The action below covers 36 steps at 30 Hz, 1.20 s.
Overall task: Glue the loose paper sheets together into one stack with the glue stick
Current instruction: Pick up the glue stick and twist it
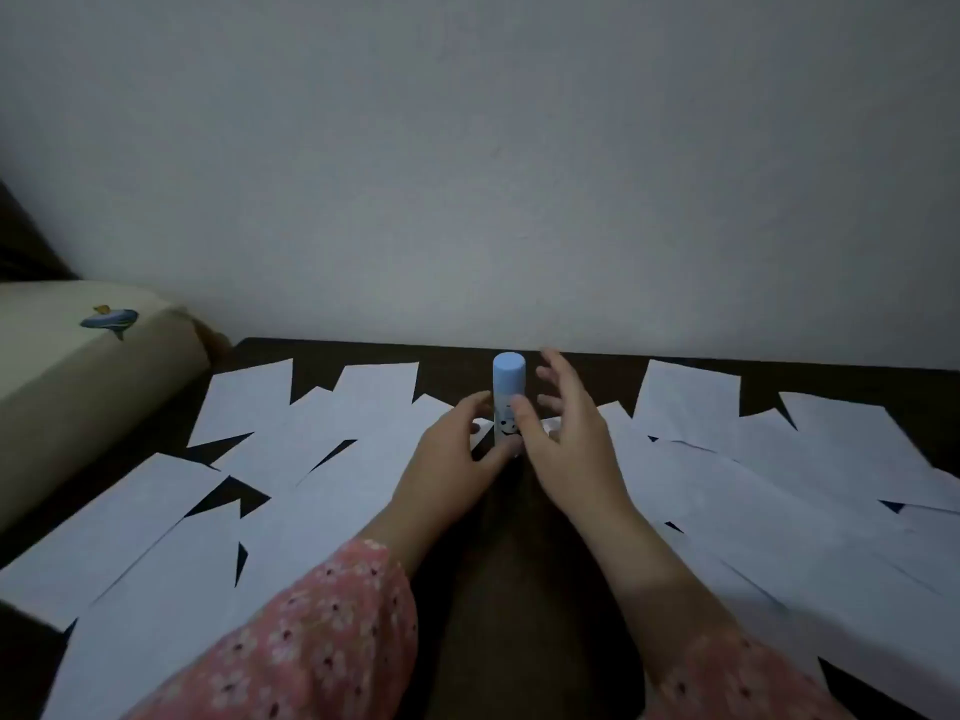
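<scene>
1. The place looks like a room in a home, dimly lit.
2. A plain pale wall (467, 174) rises just beyond the fingers (550, 376).
3. Far to their left lies a cream cushion (78, 387) with a small whale print (110, 320).

- There is a single view, from a camera worn on the person's head, looking forward and down over the dark table (519, 589).
- It faces a plain wall (493, 148), which fills the upper half of the frame; the table's far edge meets the wall about midway down.
- The lens is wide: the paper sheets (322, 459) fan out to both lower corners and straight edges bend near the borders.
- The view sits close; both forearms enter from the bottom edge and the left hand (457, 449) and right hand (566, 433) lie near the centre.
- The light is dim, so the far left, perhaps a cushioned edge (78, 366), reads poorly.
- No second view shares the scene.
</scene>
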Available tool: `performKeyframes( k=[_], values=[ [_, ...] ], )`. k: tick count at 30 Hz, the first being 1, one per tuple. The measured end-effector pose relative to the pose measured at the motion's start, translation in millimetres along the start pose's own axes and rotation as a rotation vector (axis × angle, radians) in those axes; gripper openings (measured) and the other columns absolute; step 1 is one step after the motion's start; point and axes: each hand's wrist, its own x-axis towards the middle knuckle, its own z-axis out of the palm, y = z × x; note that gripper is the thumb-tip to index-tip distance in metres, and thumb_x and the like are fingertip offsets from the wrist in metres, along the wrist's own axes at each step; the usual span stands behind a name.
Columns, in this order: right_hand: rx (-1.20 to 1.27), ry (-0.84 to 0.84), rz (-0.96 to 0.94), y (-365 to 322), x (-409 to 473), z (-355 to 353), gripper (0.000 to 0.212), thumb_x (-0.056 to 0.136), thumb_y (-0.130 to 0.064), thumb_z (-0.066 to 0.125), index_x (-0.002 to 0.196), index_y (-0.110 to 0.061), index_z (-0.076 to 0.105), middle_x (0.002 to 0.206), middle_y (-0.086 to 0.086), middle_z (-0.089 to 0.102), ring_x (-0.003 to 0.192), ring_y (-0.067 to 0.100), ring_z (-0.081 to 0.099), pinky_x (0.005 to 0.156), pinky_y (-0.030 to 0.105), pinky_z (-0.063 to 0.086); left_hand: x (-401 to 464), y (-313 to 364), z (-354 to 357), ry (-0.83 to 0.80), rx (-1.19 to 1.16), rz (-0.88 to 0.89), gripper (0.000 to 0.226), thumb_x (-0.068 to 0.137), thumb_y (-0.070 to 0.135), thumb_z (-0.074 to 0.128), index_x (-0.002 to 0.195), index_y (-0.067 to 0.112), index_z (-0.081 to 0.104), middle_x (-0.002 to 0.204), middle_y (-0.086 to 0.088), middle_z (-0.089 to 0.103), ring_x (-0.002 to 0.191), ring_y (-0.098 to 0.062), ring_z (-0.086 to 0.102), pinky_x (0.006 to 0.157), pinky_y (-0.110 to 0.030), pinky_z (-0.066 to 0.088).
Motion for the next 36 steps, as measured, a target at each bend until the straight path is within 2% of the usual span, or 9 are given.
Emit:
performKeyframes(
  k=[5,7,10,16,19,23,25,31,36],
  values=[
    [0.07,-0.107,-0.025,-4,3,3,0.055,0.097,-0.031,0.053,0.145,-0.042,0.03,0.139,-0.015,0.046,0.125,0.003,0.047,0.102,0.029,0.045,6,-2,11,0.076,-0.133,0.04,0.03,0.093,0.029,0.057,0.124,0.027,0.056,0.111,0.015,0.062,0.1,0.002,0.056,0.075,-0.007,0.04],
    [0.114,-0.096,-0.001,-12,3,-2,0.051,0.096,-0.03,0.054,0.143,-0.039,0.036,0.122,-0.024,0.051,0.111,-0.002,0.055,0.095,0.027,0.05,4,1,9,0.071,-0.167,0.029,0.028,0.093,0.031,0.056,0.121,0.027,0.057,0.108,0.016,0.062,0.098,0.002,0.057,0.076,-0.008,0.042],
    [0.175,-0.056,0.008,-24,-1,-13,0.045,0.095,-0.025,0.057,0.138,-0.031,0.046,0.095,-0.027,0.055,0.084,-0.018,0.058,0.071,0.008,0.049,-5,8,2,0.052,-0.233,0.016,0.028,0.092,0.033,0.059,0.119,0.029,0.058,0.11,0.017,0.063,0.1,0.002,0.059,0.078,-0.013,0.048],
    [0.318,0.029,0.097,-44,-30,-33,0.034,0.091,-0.036,0.059,0.124,-0.038,0.052,0.102,-0.024,0.055,0.087,-0.012,0.059,0.066,0.01,0.05,-43,32,-18,-0.089,-0.39,-0.028,0.028,0.091,0.039,0.058,0.118,0.032,0.057,0.11,0.014,0.063,0.096,-0.005,0.064,0.078,-0.026,0.056],
    [0.373,0.069,0.206,-42,-51,-42,0.03,0.092,-0.039,0.057,0.121,-0.04,0.052,0.109,-0.015,0.058,0.1,0.004,0.06,0.076,0.019,0.053,-62,37,-22,-0.109,-0.343,-0.029,0.026,0.093,0.042,0.054,0.117,0.035,0.06,0.108,0.014,0.063,0.097,-0.002,0.061,0.084,-0.024,0.052],
    [0.49,0.087,0.351,-35,-78,-49,0.026,0.095,-0.035,0.053,0.121,-0.037,0.052,0.104,-0.011,0.063,0.09,0.01,0.067,0.075,0.022,0.054,-83,42,-22,-0.085,-0.334,-0.073,0.025,0.09,0.046,0.056,0.11,0.035,0.066,0.105,0.015,0.064,0.097,-0.003,0.059,0.085,-0.026,0.051],
    [0.473,0.09,0.378,-31,-89,-50,0.026,0.096,-0.035,0.051,0.122,-0.036,0.051,0.101,-0.012,0.063,0.088,0.011,0.068,0.076,0.024,0.054,-91,43,-20,-0.078,-0.345,-0.088,0.022,0.09,0.045,0.058,0.106,0.033,0.069,0.1,0.015,0.066,0.094,-0.003,0.06,0.083,-0.025,0.052],
    [0.329,0.059,0.376,-32,-91,-51,0.015,0.094,-0.046,0.049,0.107,-0.037,0.047,0.096,-0.011,0.06,0.081,0.009,0.064,0.062,0.016,0.047,-103,45,-15,-0.078,-0.352,-0.11,0.018,0.091,0.043,0.057,0.099,0.035,0.07,0.095,0.017,0.066,0.087,0.003,0.059,0.075,-0.016,0.05],
    [0.201,0.025,0.37,-21,-83,-53,0.019,0.092,-0.053,0.048,0.098,-0.035,0.05,0.094,-0.004,0.06,0.083,0.011,0.06,0.065,0.021,0.047,-100,45,-12,-0.095,-0.314,-0.098,0.018,0.093,0.041,0.053,0.099,0.033,0.068,0.095,0.016,0.063,0.087,0.002,0.058,0.074,-0.014,0.048]
  ],
)
